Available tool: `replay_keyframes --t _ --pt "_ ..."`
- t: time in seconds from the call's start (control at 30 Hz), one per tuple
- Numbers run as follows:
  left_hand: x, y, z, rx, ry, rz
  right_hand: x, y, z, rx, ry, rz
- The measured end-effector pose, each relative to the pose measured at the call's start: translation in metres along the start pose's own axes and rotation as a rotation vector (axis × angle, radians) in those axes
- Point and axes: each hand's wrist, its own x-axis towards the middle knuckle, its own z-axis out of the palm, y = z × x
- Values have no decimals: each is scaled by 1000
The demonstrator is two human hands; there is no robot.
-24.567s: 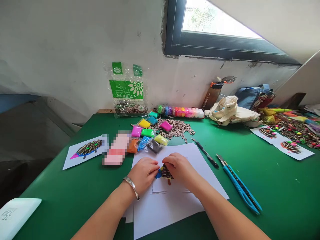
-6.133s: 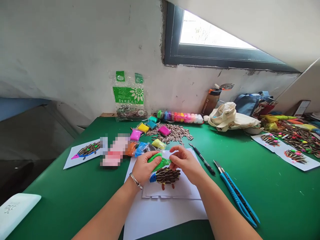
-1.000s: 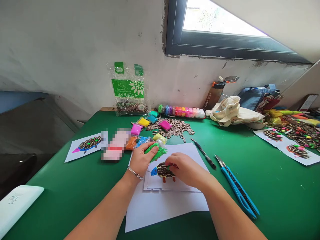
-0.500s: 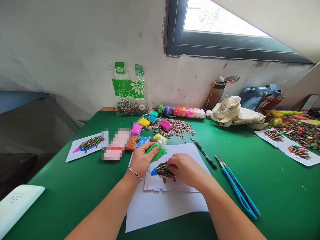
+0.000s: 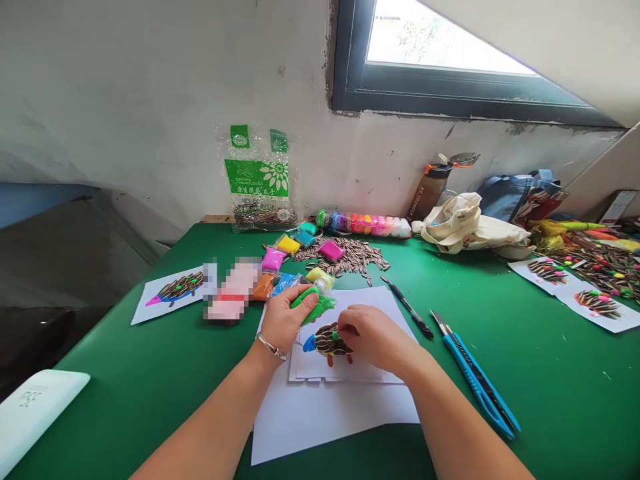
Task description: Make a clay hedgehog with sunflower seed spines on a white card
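My left hand (image 5: 284, 320), with a bracelet at the wrist, is closed around a packet of green clay (image 5: 314, 305). Below and right of it, a hedgehog figure (image 5: 330, 341) with a blue head, striped seeds on its body and brown feet lies on white paper (image 5: 330, 413). A small green dot sits among its seeds. My right hand (image 5: 367, 333) is over the figure's right part, its fingers pinched together; whatever they hold, if anything, is hidden.
Striped seeds (image 5: 357, 257) and coloured clay packets (image 5: 287, 245) lie beyond the paper. A pen (image 5: 407, 307) and blue cutter (image 5: 477, 377) lie right. A finished picture (image 5: 173, 293) lies left, a seed bag (image 5: 260, 180) stands at the wall.
My right hand has shifted slightly right, and the green dot on the figure shows more clearly. My left hand keeps its hold on the green clay packet.
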Motion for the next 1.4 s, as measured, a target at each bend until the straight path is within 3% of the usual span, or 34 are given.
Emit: replay_keyframes --t 0.37,0.53,0.6,0.8,0.97,1.2,1.4 --pt "0 0 0 19 -19 -18 2 3 3 52 19 -30" --pt "0 -3 -1 30 -50 -10 4 6 -7 310 364 50" --pt "0 -4 -1 62 -71 8 4 5 -9 457 436 40" --pt "-3 -1 1 181 -120 38 5 -1 -7 634 341 -9" --pt "-4 3 2 219 -139 29 5 0 -5 702 337 86" --pt "-5 6 3 267 -138 47 6 -1 -7 747 199 172" --pt "-7 9 3 271 -133 74 8 3 -7 1131 72 279"
